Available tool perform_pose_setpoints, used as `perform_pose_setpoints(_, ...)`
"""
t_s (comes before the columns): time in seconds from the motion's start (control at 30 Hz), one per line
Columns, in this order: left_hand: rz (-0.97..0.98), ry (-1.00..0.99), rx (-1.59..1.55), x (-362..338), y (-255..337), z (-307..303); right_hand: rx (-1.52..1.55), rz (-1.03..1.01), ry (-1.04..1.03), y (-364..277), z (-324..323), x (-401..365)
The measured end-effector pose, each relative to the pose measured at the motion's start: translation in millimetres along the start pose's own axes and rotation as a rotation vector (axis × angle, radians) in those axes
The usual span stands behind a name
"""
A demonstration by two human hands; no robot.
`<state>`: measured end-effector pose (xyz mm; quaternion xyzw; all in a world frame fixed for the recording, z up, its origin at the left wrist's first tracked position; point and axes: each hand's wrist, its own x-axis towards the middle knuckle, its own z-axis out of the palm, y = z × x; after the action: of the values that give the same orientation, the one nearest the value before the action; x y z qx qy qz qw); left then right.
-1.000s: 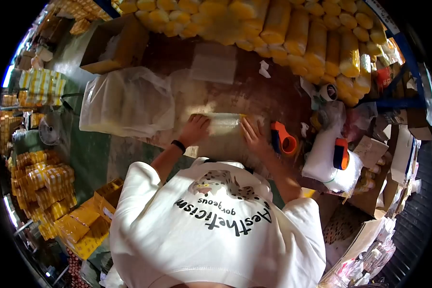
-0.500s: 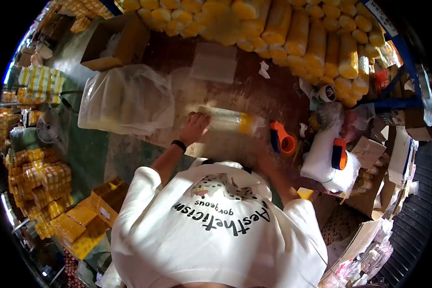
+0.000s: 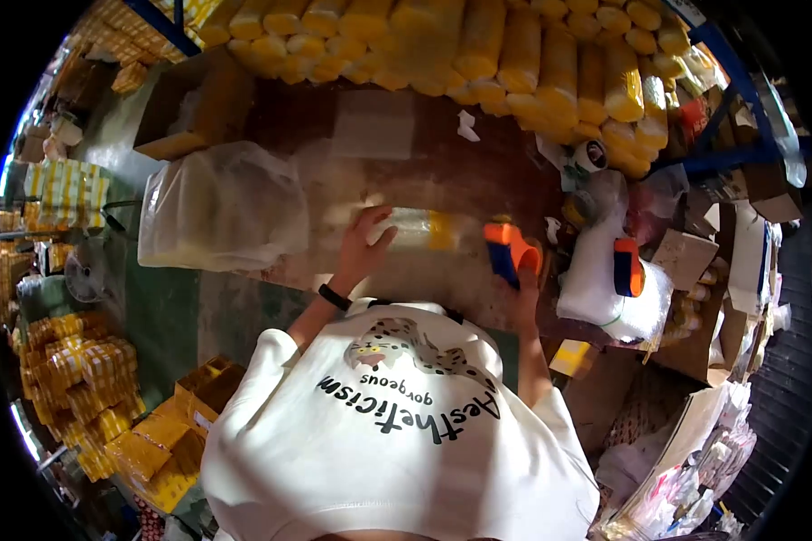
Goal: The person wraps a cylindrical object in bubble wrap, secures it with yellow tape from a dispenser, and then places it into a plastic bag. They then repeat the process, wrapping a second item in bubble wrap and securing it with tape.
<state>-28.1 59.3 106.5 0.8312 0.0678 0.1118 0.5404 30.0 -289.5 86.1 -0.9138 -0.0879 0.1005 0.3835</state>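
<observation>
My left hand, with a black band at the wrist, is at the left end of a clear-wrapped roll-shaped package. Its thumb and fingers are spread, fingertips right at that end. A yellow band circles the package toward its right end. To the right, my right hand grips an orange and blue tape dispenser from the near side. The dispenser is tilted over the worktable; part of the grip is hidden behind the orange body.
A large translucent plastic bag stands left, with a cardboard box behind it. Yellow wrapped rolls are stacked along the back. At right, a second tape dispenser lies on a bubble-wrap bundle.
My right hand has closed on the tape dispenser and tilted it. My left hand's fingers have spread at the package's end. The whole view has shifted slightly.
</observation>
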Motion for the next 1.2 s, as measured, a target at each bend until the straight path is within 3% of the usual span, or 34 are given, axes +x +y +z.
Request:
perform_pose_setpoints(0.1, -0.003, -0.270, -0.369, 15.0, 70.5, 4.7, -0.077, -0.560, 0.158, -18.4, -8.4, -27.4)
perform_pose_setpoints(0.17, 0.030, -0.385, -0.442, 20.4, 100.8, 13.3, -0.018, -0.560, 0.015, -47.9, -22.8, -39.1)
perform_pose_setpoints(0.27, 0.104, -0.809, -0.449, 32.1, 109.0, 10.9, 0.111, -0.561, -0.062, -54.2, -20.4, -53.5)
perform_pose_setpoints(0.33, -0.053, -0.804, -0.473, 29.9, 102.9, 10.8, 0.168, -0.499, -0.115, -56.9, -22.2, -60.5)
perform_pose_setpoints(0.37, -0.134, -0.802, -0.483, 28.7, 97.1, 10.9, 0.216, -0.573, -0.101, -49.2, -17.9, -61.8)
perform_pose_setpoints(0.47, -0.192, -0.761, -0.387, 25.6, 73.4, 15.8, 0.235, -0.424, -0.278, -53.1, -14.4, -75.2)
perform_pose_setpoints(0.5, -0.202, -0.722, -0.397, 24.9, 65.8, 17.4, 0.187, -0.489, -0.203, -58.3, -10.5, -73.9)
perform_pose_setpoints(0.6, -0.231, -0.591, -0.352, 26.7, 55.6, 14.2, 0.357, -0.167, -0.334, -96.0, -6.5, -70.5)
perform_pose_setpoints(0.67, -0.241, -0.495, -0.221, 43.8, 58.0, 2.1, 0.350, -0.085, -0.343, -112.1, 8.5, -66.4)
perform_pose_setpoints(0.7, -0.233, -0.435, -0.379, 55.4, 22.3, -5.1, 0.371, 0.000, -0.397, -126.9, 9.8, -61.9)
perform_pose_setpoints(0.73, -0.249, -0.375, -0.393, 71.4, 28.3, -22.4, 0.390, 0.086, -0.451, -137.4, 14.0, -60.1)
perform_pose_setpoints(0.77, -0.264, -0.314, -0.407, 86.7, 33.6, -39.3, 0.536, 0.137, -0.422, -137.9, 25.6, -64.5)
perform_pose_setpoints(0.83, -0.241, -0.290, -0.098, 129.7, 1.3, -65.2, 0.822, 0.242, -0.341, -135.4, 53.3, -76.3)
perform_pose_setpoints(0.93, -0.241, -0.488, 0.175, 156.9, 21.1, -74.8, 0.824, 0.256, -0.219, -160.3, 70.4, -81.4)
perform_pose_setpoints(1.03, -0.229, -0.625, 0.111, 172.4, -4.0, -47.5, 0.603, 0.198, -0.151, -153.2, 95.3, -86.6)
perform_pose_setpoints(1.2, -0.193, -0.858, 0.013, 184.2, -39.2, 22.4, 0.651, 0.446, 0.076, -157.3, 95.1, -104.0)
